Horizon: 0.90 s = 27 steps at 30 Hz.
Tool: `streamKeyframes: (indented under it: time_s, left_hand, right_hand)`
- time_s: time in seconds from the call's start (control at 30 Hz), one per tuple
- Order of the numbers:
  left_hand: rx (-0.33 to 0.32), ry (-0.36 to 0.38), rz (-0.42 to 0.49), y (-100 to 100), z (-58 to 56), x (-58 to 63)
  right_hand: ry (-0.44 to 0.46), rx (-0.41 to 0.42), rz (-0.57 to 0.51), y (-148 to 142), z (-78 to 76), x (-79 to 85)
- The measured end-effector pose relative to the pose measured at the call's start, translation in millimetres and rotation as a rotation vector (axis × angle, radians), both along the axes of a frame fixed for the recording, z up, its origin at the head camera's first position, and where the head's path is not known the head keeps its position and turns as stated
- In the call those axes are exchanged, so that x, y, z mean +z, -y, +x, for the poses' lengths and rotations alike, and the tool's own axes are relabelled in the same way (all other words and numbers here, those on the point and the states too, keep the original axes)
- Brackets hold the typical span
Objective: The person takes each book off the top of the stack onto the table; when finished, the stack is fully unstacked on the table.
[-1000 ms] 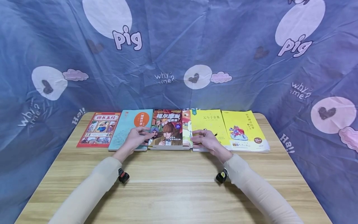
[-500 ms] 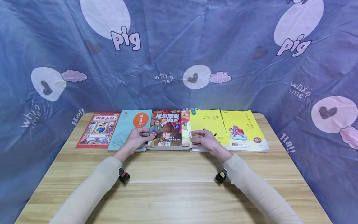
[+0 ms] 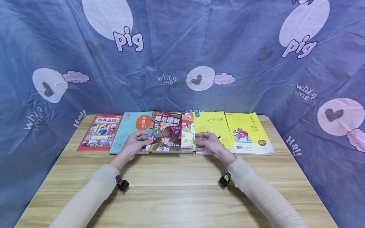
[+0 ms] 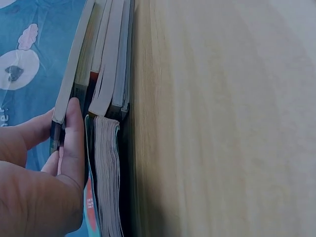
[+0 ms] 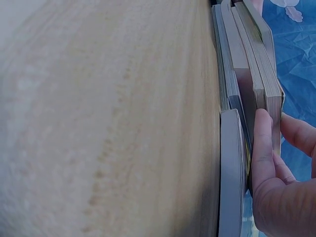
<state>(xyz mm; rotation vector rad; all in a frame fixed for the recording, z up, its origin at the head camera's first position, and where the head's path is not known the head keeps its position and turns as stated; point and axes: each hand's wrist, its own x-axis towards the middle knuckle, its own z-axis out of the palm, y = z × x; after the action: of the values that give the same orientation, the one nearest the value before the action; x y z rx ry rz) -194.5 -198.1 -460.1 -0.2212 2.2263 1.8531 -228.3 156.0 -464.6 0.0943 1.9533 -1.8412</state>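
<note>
Mid-row at the table's back, several books form a stack. On top is a detective book (image 3: 166, 131) with a dark illustrated cover, shifted left of the books beneath. My left hand (image 3: 135, 144) pinches its left edge; in the left wrist view this top book (image 4: 74, 64) tilts up off the pile, between thumb and fingers. My right hand (image 3: 209, 144) grips the stack's right edge, where a white-and-green picture book (image 3: 188, 137) shows. In the right wrist view its fingertips lie under the upper books (image 5: 271, 84) of the pile, with another finger on the cover side.
A light blue book (image 3: 122, 133) and a red book (image 3: 99, 133) lie left of the stack. Two yellow books, one nearer (image 3: 215, 122) and one farther right (image 3: 248, 126), lie to its right. A blue printed cloth (image 3: 176, 47) hangs right behind the wooden table (image 3: 176, 190).
My left hand has moved slightly left, sliding and tilting the detective book leftward on the stack, so more of the picture book under it shows. The right hand has stayed in place.
</note>
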Motion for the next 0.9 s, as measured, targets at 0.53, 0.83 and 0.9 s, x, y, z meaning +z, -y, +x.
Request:
streamKeyframes:
  time_s: [0.53,0.83,0.9]
  left_hand:
    - [0.033,-0.015,0.057,32,32.6,4.4]
    - [0.045,-0.03,0.027,68,65.5,12.4]
    - [0.062,-0.036,0.037,77,73.0,13.9]
  right_hand:
    - [0.024,-0.017,-0.005,1,-2.0,1.3]
    - [0.022,-0.007,-0.008,1,-1.2,-0.1]
    - [0.021,-0.007,-0.01,0,-0.9,0.3]
